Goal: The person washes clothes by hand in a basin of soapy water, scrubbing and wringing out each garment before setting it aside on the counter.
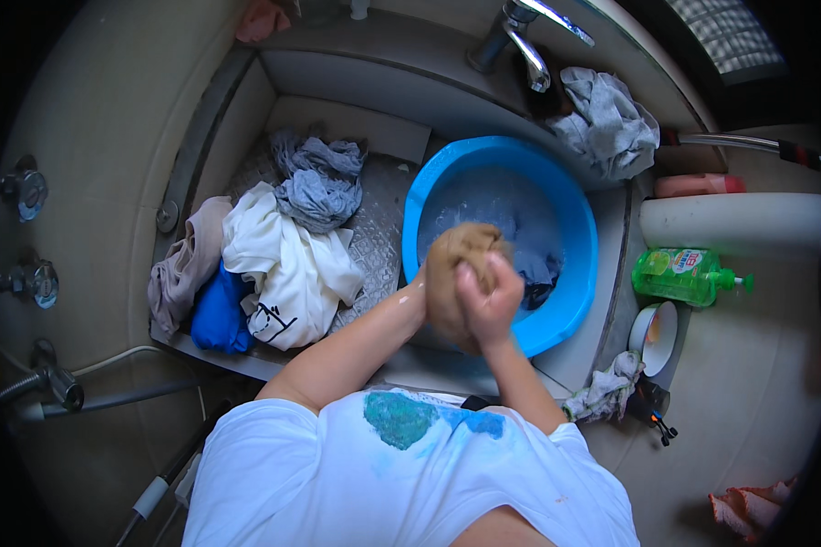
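Note:
A bunched brown cloth (456, 287) is held up over the near left part of a blue basin (575, 314). My right hand (491, 296) is closed on its right side, thumb and fingers pressed into the folds. On the other side my left hand (420, 288) grips the same cloth; its fingers are mostly hidden behind the fabric. Cloudy, foamy water (529, 191) fills the basin, and dark wet fabric (540, 278) lies in it below my right hand. A few white suds cling to my left wrist.
Left of the basin lie a white printed garment (292, 269), grey-blue cloth (319, 187), a blue piece (219, 314) and a mauve garment (187, 264). A faucet (520, 41) and grey cloth (607, 123) sit behind. Rightward are a green pump bottle (684, 276) and white bowl (657, 337).

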Action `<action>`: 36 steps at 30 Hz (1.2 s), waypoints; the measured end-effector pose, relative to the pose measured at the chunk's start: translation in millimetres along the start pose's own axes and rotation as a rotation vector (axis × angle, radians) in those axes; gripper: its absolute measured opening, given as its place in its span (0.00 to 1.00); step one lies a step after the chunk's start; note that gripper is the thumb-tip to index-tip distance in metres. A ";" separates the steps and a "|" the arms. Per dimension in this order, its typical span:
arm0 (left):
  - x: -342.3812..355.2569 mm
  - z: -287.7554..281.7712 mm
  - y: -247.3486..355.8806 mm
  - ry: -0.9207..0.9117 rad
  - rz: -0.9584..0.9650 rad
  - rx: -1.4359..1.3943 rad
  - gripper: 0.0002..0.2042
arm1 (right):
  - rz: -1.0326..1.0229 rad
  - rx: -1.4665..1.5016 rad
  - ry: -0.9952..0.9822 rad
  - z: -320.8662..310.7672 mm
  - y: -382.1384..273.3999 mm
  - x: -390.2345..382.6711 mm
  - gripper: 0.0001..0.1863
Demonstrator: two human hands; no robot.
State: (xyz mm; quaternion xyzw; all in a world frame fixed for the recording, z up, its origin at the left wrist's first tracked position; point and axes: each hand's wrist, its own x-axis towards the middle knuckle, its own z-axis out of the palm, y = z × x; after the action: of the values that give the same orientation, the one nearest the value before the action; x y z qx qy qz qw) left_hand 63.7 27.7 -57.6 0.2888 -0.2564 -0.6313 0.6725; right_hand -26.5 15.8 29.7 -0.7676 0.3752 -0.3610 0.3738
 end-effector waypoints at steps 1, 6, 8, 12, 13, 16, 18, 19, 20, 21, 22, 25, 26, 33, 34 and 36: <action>-1.9 10.4 13.3 0.101 -0.432 -0.668 0.18 | -0.029 -0.043 0.090 1.2 13.1 9.7 0.08; -10.7 31.5 -2.2 0.338 0.063 0.180 0.13 | 0.025 -0.291 0.192 -26.2 109.2 36.2 0.12; -8.2 37.9 31.2 0.331 0.025 0.524 0.17 | 0.085 -0.462 0.239 -35.2 130.2 37.2 0.15; -4.3 28.0 35.8 0.365 0.156 0.552 0.26 | 0.234 -0.434 0.291 -51.7 156.7 37.5 0.14; -5.5 23.5 34.2 0.372 0.153 0.548 0.26 | 0.324 -0.298 0.286 -53.3 160.3 36.7 0.15; -14.5 17.8 32.6 0.274 -0.038 0.995 0.29 | 0.141 -0.548 0.093 -36.6 127.3 35.3 0.30; -16.0 18.6 35.3 0.297 -0.036 1.079 0.29 | 0.003 -0.627 -0.039 -15.3 116.7 31.6 0.36; -14.9 19.6 37.6 0.307 -0.021 1.166 0.28 | 0.029 -0.720 -0.092 -8.1 118.0 31.0 0.38; -15.2 22.0 40.0 0.321 -0.009 1.181 0.26 | 0.053 -0.808 -0.148 -3.2 120.9 31.7 0.40; -15.6 23.7 43.7 0.326 -0.012 1.188 0.26 | 0.052 -0.799 -0.150 0.7 130.3 33.6 0.40; -15.2 26.3 46.2 0.295 -0.006 1.187 0.25 | 0.194 -0.690 -0.225 3.8 151.0 33.8 0.37; -11.1 36.6 37.5 0.179 -0.083 1.183 0.24 | 0.532 -0.648 -0.431 4.4 256.3 31.5 0.28; -13.7 34.9 34.4 0.166 -0.114 1.204 0.24 | 0.514 -0.740 -0.461 13.4 260.6 33.7 0.28; -16.6 30.9 31.4 0.137 -0.117 1.198 0.24 | 0.478 -0.900 -0.452 -7.1 250.7 41.4 0.26; -16.0 30.3 28.9 0.130 -0.104 1.193 0.24 | 0.461 -0.827 -0.394 -17.1 246.5 41.9 0.25; -14.3 28.1 21.0 0.190 -0.024 1.202 0.24 | 0.428 -0.527 -0.262 -39.6 228.9 39.8 0.25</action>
State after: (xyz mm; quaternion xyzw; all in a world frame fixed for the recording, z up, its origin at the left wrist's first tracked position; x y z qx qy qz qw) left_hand 57.5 40.9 -22.6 0.6759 -0.5035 -0.3550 0.4044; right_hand -111.4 -130.3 -134.6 -0.7813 0.5566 -0.0639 0.2752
